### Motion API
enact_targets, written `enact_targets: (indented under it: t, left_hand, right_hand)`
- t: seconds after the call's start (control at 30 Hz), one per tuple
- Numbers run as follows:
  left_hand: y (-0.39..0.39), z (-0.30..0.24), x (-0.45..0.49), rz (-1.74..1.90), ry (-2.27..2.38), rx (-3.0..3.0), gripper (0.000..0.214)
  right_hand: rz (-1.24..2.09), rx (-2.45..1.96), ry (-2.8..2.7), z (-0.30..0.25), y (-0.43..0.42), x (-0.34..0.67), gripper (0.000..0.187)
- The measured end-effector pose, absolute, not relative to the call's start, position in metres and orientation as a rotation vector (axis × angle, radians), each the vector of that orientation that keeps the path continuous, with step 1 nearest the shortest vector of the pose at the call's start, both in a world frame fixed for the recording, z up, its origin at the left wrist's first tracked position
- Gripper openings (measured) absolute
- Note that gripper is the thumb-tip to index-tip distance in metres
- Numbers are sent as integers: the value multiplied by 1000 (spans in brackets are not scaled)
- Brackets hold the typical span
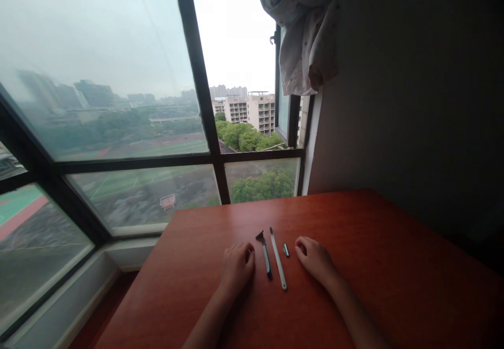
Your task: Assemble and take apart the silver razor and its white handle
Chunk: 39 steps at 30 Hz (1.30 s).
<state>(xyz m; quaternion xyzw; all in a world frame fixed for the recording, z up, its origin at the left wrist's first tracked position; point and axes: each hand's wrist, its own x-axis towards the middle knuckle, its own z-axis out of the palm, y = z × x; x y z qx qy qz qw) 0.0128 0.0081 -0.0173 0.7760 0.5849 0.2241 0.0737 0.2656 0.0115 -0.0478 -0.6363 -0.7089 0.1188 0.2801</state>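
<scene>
A razor (266, 258) with a dark handle lies on the reddish-brown table (189, 254), its head toward the window. Beside it is a long white toothbrush (277, 260), its dark bristle end pointing away from me. A small, shiny green object (286, 250), too small to name, lies right of the toothbrush. My left hand (238, 266) rests on the table just left of the razor, fingers curled in and holding nothing visible. To the right of the green object sits my right hand (314, 257), loosely closed, with nothing seen in it. Neither hand touches the three things.
Dark-framed windows (216, 128) rise beyond the table's far edge, and one pane stands open. A bunched light curtain (303, 50) hangs at the upper right. A dark wall (394, 102) is on the right. A low white ledge (98, 275) runs along the left.
</scene>
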Motion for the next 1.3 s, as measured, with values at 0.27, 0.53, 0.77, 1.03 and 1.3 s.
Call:
enact_targets:
  t: [0.27,0.53,0.77,1.03,1.3]
  left_hand:
    - [7,-16,12,690,1733,2308,16]
    - [1,-13,29,681,1707,2182,16]
    - [8,-3,41,415,1829,2255,25]
    - [21,2,56,250,1867,2204,29]
    - [27,0,37,437,1788,2081,22]
  right_hand:
    - [309,-1687,-1903,-46,11,265,15]
    - [292,-1681,-1910,-49,11,267,14]
    - [291,-1678,-1908,-50,11,267,15]
    - [286,-1665,-1905,-51,11,268,14]
    - [296,-1674,-1911,-50,11,267,14]
